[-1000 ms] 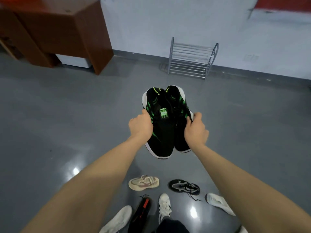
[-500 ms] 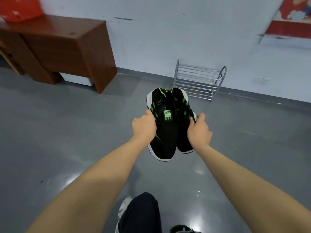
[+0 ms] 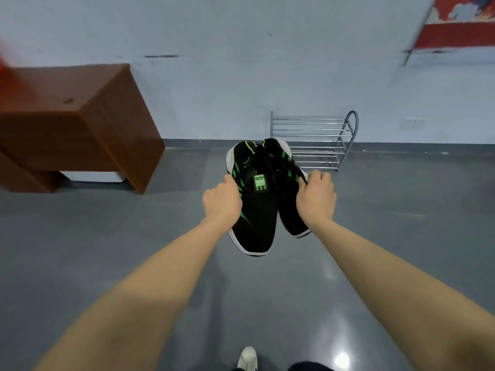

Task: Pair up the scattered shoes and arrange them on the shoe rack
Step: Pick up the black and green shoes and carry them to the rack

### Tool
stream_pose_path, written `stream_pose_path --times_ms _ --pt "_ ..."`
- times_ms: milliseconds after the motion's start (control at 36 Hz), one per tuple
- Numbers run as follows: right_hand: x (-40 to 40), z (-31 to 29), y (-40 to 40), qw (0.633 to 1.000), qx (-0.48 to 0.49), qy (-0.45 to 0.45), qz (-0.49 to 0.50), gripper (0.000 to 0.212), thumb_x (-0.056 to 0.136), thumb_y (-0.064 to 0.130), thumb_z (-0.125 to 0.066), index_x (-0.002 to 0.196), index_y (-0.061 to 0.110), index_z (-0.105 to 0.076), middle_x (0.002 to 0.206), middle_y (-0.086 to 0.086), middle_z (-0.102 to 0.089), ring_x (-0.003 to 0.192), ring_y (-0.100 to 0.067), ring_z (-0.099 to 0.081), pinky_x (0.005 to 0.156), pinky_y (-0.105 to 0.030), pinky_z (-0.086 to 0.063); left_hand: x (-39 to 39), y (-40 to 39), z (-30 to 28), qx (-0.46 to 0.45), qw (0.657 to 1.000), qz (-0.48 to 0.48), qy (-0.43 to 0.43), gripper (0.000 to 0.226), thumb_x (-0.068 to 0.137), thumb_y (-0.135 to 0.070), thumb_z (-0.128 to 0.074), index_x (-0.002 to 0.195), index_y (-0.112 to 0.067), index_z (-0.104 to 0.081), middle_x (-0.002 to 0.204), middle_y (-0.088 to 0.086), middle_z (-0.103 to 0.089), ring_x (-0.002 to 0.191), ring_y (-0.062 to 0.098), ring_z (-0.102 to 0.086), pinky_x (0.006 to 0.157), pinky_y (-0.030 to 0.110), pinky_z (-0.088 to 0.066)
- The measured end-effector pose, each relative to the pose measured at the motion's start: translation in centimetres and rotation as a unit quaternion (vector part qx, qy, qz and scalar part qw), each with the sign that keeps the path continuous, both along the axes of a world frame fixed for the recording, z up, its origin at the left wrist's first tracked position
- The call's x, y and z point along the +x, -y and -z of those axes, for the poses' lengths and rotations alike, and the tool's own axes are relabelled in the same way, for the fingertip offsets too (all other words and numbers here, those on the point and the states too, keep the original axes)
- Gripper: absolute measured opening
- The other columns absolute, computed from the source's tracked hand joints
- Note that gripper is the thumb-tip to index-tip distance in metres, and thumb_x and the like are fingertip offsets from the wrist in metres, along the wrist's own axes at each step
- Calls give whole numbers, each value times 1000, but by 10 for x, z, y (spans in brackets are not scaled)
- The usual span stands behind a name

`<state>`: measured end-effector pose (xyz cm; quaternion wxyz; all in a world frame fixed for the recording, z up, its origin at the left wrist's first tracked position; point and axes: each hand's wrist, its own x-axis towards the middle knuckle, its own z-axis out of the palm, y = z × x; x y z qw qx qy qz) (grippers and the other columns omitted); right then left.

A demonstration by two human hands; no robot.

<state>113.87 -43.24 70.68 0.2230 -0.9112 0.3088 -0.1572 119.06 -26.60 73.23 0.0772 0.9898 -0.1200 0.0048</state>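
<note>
The silver wire shoe rack (image 3: 313, 141) has come closer since a second ago. Left hand (image 3: 222, 200) grips the black green-striped sneaker (image 3: 254, 204), right hand (image 3: 316, 196) its black twin (image 3: 290, 188), carried mid-air together. Next, probably: reach the far rack and set them down side by side.

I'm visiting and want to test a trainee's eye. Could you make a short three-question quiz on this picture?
1. True or false: each hand grips one black and green shoe.
2. Where does the shoe rack stand? A) against the wall B) on the wooden desk C) behind the person
3. Fill in: the rack's shelves hold ___ shoes.

Key:
1. True: left hand grips the left shoe, right hand the right shoe.
2. A: shoe rack.
3. No.
</note>
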Motion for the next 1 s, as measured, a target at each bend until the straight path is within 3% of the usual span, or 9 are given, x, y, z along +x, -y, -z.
stream_pose_path --times_ms 167,306,528,639,833,1000 --pt "71 6 15 999 -4 -35 30 27 101 29 -36 105 8 -53 110 -8 -52 96 -27 -51 79 -38 -29 81 16 4 -18 1000 -5 -20 13 94 -3 -38 104 -5 -45 94 12 -64 68 28 -49 61 32 -31" --pt "134 15 43 997 -5 -58 45 27 100 28 -36 101 10 -55 107 -7 -54 91 -27 -51 81 -37 -28 145 43 17 -27 999 -6 -40 13 95 -4 -38 105 -5 -45 96 13 -64 80 30 -59 61 32 -32" --pt "260 75 131 995 -3 -94 43 29 100 23 -31 81 15 -51 88 -3 -47 72 -21 -37 75 -36 -20 273 123 68 -17 997 -15 -68 14 95 -5 -37 107 -4 -45 93 12 -63 68 25 -47 54 30 -31" --pt "314 105 175 992 2 -121 39 28 99 20 -32 76 16 -49 85 -3 -46 72 -20 -37 73 -35 -19 329 168 101 -14 994 -27 -108 13 97 -7 -36 107 -4 -45 93 13 -64 68 26 -47 61 32 -33" --pt "399 146 234 981 21 -193 27 38 102 26 -29 89 8 -60 96 -9 -53 70 -24 -39 80 -37 -27 419 230 156 0 989 -23 -145 10 98 -10 -34 102 -7 -43 88 12 -65 76 32 -62 58 32 -35" --pt "456 196 266 976 65 -205 31 39 102 28 -29 96 5 -60 104 -11 -56 80 -29 -50 81 -37 -30 490 264 209 -4 985 -29 -171 12 100 -13 -31 99 -9 -42 85 10 -62 77 33 -60 62 32 -37"
